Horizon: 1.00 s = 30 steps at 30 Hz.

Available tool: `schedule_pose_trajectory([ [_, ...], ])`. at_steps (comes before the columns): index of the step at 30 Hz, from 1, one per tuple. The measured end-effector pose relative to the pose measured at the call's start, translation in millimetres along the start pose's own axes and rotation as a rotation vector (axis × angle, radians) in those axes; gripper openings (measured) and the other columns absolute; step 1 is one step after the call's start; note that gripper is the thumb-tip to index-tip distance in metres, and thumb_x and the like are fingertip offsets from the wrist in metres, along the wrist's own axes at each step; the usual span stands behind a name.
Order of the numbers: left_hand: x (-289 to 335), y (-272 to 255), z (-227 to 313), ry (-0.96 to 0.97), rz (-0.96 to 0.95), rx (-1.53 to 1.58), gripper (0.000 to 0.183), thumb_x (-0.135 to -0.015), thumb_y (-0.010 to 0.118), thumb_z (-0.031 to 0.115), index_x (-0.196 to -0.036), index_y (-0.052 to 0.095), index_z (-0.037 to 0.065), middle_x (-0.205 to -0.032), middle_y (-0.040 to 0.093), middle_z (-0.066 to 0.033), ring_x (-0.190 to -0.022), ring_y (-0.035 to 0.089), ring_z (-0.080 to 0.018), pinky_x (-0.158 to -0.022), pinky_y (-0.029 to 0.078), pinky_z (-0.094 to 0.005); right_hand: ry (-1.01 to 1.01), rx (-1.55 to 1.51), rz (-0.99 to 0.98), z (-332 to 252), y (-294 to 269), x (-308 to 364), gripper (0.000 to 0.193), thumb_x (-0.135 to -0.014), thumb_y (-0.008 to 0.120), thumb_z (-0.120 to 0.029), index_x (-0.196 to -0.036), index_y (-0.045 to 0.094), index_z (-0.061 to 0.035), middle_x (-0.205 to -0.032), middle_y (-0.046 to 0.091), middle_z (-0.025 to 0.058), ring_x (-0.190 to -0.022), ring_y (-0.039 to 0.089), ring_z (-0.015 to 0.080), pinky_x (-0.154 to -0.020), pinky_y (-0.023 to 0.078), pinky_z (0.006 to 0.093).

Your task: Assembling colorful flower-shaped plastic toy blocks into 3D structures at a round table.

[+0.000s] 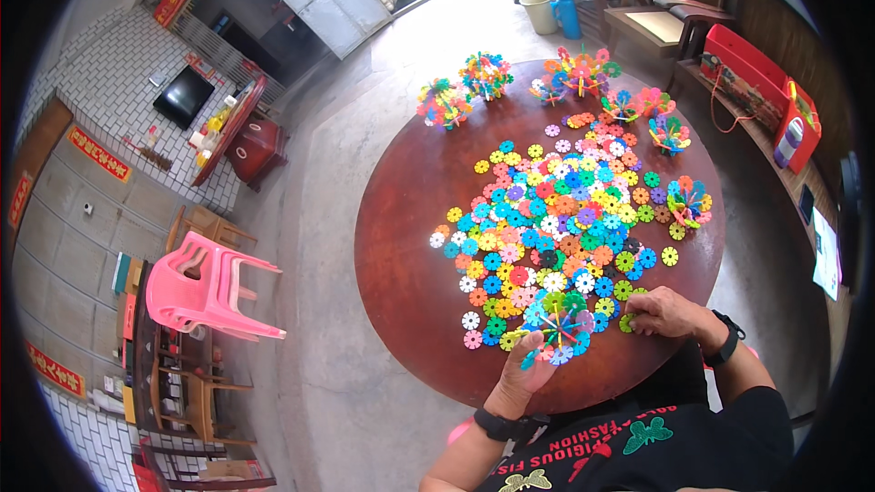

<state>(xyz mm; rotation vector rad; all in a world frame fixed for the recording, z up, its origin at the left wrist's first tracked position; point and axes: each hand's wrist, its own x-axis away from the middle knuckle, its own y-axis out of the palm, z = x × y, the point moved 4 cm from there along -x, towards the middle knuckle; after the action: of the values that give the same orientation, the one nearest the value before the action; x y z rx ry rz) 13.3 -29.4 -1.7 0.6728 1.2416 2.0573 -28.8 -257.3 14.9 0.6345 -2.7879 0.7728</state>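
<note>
My left hand (521, 374) is closed around the lower left side of a half-built ball of interlocking snowflake discs (567, 314), with blue, green and purple petals, near the table's front edge. To its right, the fingers of my right hand (673, 313) are bent together on a lime-green snowflake disc (626, 322) at the edge of the pile. Their tips are partly hidden. Just beyond both hands spreads a loose heap of multicoloured snowflake discs (556, 219), lying flat and overlapping.
The round brown table (410, 237) carries several finished disc balls (488, 76) along its far and right edges. Pink plastic chairs (205, 287) stand at the left. A bench (743, 96) with a red box (747, 64) runs along the right, and a blue flask (566, 14) stands behind.
</note>
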Motion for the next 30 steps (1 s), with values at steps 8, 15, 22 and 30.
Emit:
schedule_pose_trajectory([
  [8, 0.0, -4.1, -12.2, -0.087, -0.005, -0.052, 0.076, -0.082, 0.069, 0.032, -0.139, 0.032, -0.001, -0.136, 0.046, -0.0188, -0.122, 0.049, -0.034, -0.104, 0.038, -0.0519, -0.029, -0.01, 0.004, 2.1, 0.7, -1.8, 0.01, -0.086, 0.057, -0.01, -0.09, 0.053, -0.002, -0.071, 0.064, 0.0086, -0.061, 0.065, 0.0198, -0.057, 0.051, 0.0325],
  [15, -8.4, -0.2, -28.1, -0.034, 0.033, -0.203, 0.063, -0.086, 0.064, 0.021, -0.138, 0.035, 0.0, -0.128, 0.052, -0.0145, -0.116, 0.053, -0.0261, -0.096, 0.045, -0.0416, -0.151, 0.049, 0.21, -10.3, 3.5, 4.4, 0.009, -0.084, 0.059, -0.006, -0.089, 0.053, -0.0013, -0.07, 0.061, 0.0111, -0.063, 0.062, 0.0208, -0.059, 0.049, 0.0325],
  [22, -15.2, 28.1, -21.1, 0.451, -0.219, -1.115, 0.067, -0.077, 0.063, -0.002, -0.137, 0.036, 0.009, -0.12, 0.055, -0.0058, -0.101, 0.058, -0.0159, -0.087, 0.047, -0.0298, -0.341, 0.045, 0.654, -48.5, -23.2, 23.2, 0.012, -0.089, 0.059, -0.005, -0.098, 0.056, 0.0007, -0.066, 0.055, 0.0053, -0.06, 0.054, 0.0101, -0.054, 0.044, 0.0256],
  [30, -25.8, 45.1, -30.6, -0.034, 0.102, -0.395, 0.065, -0.075, 0.066, 0.003, -0.133, 0.039, 0.01, -0.103, 0.053, -0.0009, -0.082, 0.052, -0.007, -0.068, 0.045, -0.0196, -0.28, -0.208, 0.735, -56.8, -20.4, 29.3, 0.018, -0.086, 0.058, -0.003, -0.104, 0.056, -0.0043, -0.066, 0.057, 0.0093, -0.057, 0.059, 0.0163, -0.054, 0.044, 0.0306],
])
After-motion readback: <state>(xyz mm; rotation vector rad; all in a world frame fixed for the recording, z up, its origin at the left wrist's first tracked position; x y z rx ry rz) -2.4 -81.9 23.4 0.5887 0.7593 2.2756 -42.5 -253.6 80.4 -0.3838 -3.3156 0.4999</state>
